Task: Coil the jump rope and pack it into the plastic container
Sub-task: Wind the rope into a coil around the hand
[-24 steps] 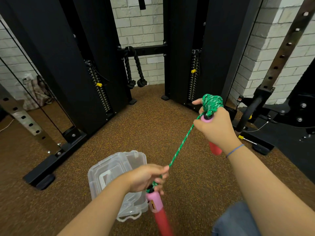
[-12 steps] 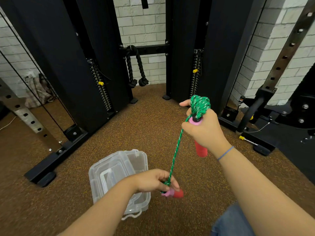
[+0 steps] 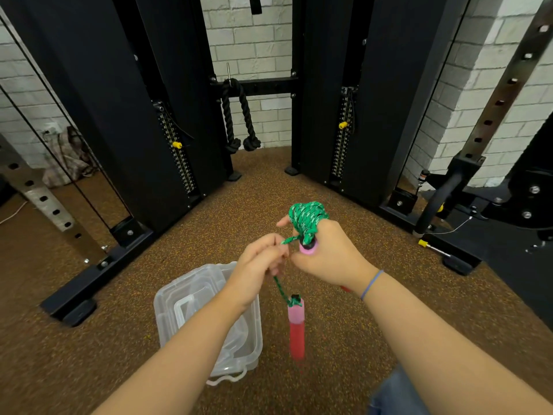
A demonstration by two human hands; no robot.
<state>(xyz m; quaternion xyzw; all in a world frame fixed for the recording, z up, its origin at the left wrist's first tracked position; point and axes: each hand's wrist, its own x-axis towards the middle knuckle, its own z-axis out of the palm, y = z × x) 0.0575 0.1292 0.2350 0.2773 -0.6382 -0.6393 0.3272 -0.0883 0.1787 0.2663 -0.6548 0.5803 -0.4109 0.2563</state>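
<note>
The green jump rope is wound in a thick bundle around the fingers of my right hand, which also grips one pink-topped handle. My left hand sits close beside it, pinching the short free length of rope. From that hand the second handle, pink above and red below, dangles straight down, blurred. The clear plastic container rests on the floor below my left forearm, its lid apparently on and a white carry handle at its near end.
Brown speckled rubber floor lies all around. Black cable-machine columns stand ahead, a black triceps rope hanging between them. A rack base is at left, and more gym frame and a bar at right.
My left hand has risen from near the container to right beside my right hand, shortening the free rope. The second handle, held at my left hand before, now hangs below it.
</note>
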